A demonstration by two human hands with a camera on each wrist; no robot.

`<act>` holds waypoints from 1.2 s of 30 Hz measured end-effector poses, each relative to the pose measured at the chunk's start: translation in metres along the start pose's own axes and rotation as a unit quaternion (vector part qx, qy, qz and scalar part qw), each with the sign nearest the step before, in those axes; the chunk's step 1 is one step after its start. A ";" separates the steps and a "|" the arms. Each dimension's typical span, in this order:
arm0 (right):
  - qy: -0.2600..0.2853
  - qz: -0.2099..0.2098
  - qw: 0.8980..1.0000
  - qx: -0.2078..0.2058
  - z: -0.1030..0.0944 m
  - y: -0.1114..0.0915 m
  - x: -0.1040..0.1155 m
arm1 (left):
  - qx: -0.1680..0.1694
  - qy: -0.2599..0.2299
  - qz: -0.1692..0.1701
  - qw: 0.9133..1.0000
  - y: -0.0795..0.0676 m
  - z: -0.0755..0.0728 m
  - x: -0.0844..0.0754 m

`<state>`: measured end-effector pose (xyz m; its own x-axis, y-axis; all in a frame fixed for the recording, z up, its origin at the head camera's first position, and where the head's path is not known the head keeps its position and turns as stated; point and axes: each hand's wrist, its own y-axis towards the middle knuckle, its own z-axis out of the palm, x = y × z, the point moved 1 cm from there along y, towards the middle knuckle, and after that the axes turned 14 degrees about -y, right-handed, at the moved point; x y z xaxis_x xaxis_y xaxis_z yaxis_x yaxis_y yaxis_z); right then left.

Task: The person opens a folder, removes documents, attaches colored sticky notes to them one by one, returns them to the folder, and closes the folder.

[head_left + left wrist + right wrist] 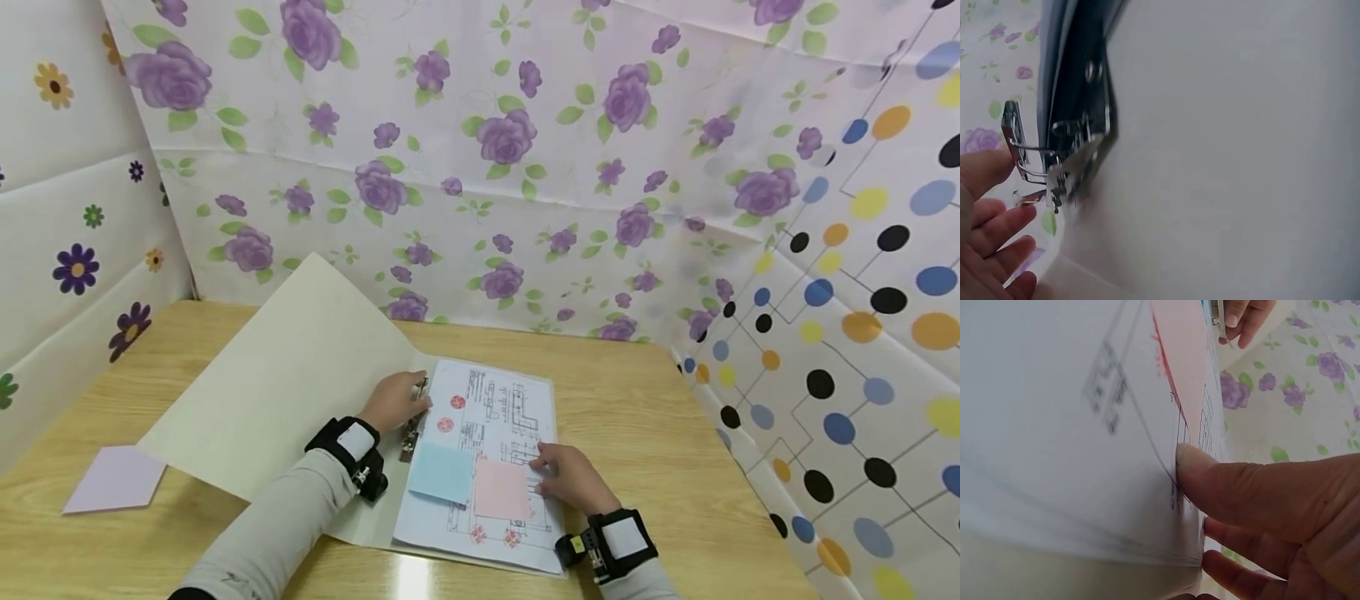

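Observation:
An off-white folder (277, 383) lies on the table with its cover raised at the left. On its right side is a stack of printed drawing sheets (442, 533) with red stamps. A blue sticky note (441, 472) and a pink sticky note (501, 490) sit on the top sheet. My left hand (392, 402) is at the metal lever clip (1025, 153) near the spine, thumb and forefinger on either side of its lever. At the stack's right edge, my right hand (576, 479) pinches the sheets, thumb on top and fingertips along the edge.
A light purple paper note (116, 479) lies on the wooden table (622, 400), by the cover's lower left corner. Patterned cloth walls (450, 183) stand behind the table and at both sides.

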<state>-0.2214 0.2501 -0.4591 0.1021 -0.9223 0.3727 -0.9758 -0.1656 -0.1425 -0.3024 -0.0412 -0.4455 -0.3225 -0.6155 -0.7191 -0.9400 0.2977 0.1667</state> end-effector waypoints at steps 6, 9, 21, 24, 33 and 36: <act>0.006 0.005 1.000 -0.005 -0.001 -0.001 0.001 | -0.057 -0.072 -0.003 0.996 -0.007 -0.004 -0.007; 0.005 0.007 1.000 -0.007 -0.002 0.000 0.001 | -0.089 -0.077 0.027 0.993 -0.011 -0.007 -0.010; 0.005 0.017 1.000 0.000 -0.002 0.003 0.001 | -0.094 -0.084 0.070 0.990 -0.024 -0.018 -0.017; 0.003 0.018 1.000 -0.001 -0.003 0.004 0.002 | -0.081 -0.087 0.060 0.991 -0.026 -0.021 -0.017; 0.004 0.020 1.000 0.001 0.001 0.002 0.004 | 0.037 -0.105 -0.001 0.994 -0.033 -0.032 -0.014; 0.007 0.023 1.000 0.003 0.002 0.001 0.004 | 0.080 -0.083 -0.010 0.993 -0.034 -0.037 -0.016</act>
<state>-0.2216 0.2454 -0.4592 0.0552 -0.9238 0.3788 -0.9782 -0.1261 -0.1651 -0.2695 -0.0677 -0.4146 -0.2679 -0.4971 -0.8253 -0.9120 0.4071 0.0508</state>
